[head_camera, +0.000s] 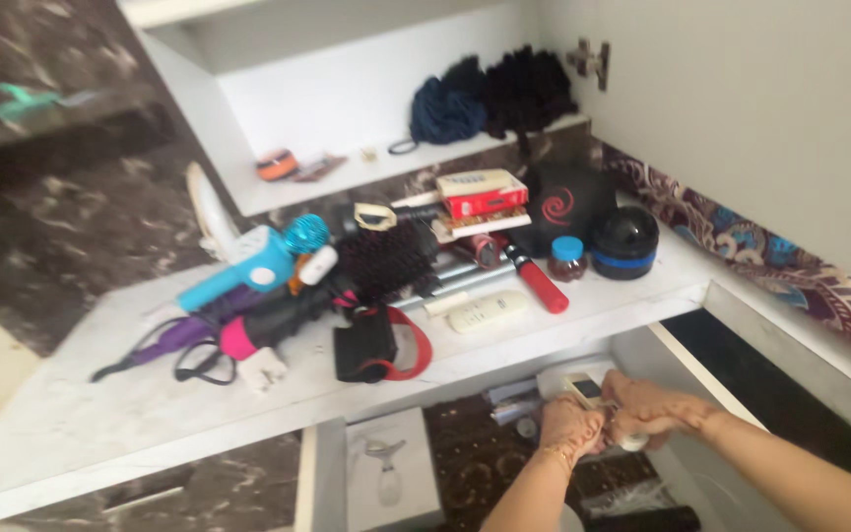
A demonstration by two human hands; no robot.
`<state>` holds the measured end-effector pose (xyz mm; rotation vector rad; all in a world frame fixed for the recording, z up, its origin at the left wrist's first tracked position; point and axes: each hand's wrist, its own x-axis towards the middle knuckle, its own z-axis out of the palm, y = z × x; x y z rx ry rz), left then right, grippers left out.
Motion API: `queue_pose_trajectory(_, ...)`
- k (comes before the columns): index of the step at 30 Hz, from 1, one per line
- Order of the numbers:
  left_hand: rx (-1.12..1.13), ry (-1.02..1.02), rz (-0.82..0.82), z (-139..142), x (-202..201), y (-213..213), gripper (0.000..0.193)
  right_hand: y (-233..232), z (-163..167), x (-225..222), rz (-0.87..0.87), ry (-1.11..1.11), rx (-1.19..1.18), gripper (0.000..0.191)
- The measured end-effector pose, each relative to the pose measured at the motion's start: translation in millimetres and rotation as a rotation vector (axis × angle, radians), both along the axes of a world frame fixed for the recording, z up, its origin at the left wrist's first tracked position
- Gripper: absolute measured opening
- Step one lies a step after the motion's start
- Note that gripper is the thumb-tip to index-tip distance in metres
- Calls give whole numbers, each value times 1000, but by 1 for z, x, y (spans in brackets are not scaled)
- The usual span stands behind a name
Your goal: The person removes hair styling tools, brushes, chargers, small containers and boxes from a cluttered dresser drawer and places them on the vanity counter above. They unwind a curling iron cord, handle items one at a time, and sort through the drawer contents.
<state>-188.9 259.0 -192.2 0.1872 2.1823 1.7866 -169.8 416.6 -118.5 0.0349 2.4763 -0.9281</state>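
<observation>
From my remote seat I look down on a white marble-patterned counter (81,394) running across the view, its surface crowded at the middle, with a white open shelf (347,177) behind it carrying dark blue and black puffs of fabric (490,99). A patterned purple cloth (770,256) trails along the wall on the right. Below the counter an open drawer (642,365) shows, and both hands meet over it: the left hand (568,426) and the right hand (647,409) are closed together, fingers curled round a small cream-coloured device (583,387) held just inside the drawer's front edge; I cannot tell which hand bears its weight. On the counter lie a light blue hair dryer (248,264), a black round brush (386,261) touching it, a black pouch with a red strap (371,345), a black round case with a blue band (624,241), a red box (485,194), a red tube (541,281) and a white remote-like bar (488,310). A white curved massager (384,465) rests in a tray to the left of the hands, well apart from them.
</observation>
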Motion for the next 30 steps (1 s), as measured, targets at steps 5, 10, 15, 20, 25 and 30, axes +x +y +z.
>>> queue_pose_trajectory(5, 130, 121, 53, 84, 38, -37, 28, -21, 72, 25, 20, 92, -5, 62)
queue_pose_trajectory(10, 121, 357, 223, 146, 39, -61, 30, -47, 135, 31, -20, 267, -160, 59)
queue_pose_trajectory(15, 339, 363, 363, 187, 14, -77, 27, -85, 175, 6, -111, 525, -131, 64)
queue_pose_trajectory(20, 190, 903, 620, 220, -22, -105, 33, -126, 196, -25, -141, 875, -253, 55)
queue_pose_trajectory(25, 55, 900, 644, 250, -55, -141, 46, -164, 211, -68, -167, 1098, -83, 52)
queue_pose_trajectory(30, -491, 1236, 634, 268, -87, -183, 54, -177, 214, -125, -21, 1196, 15, 44)
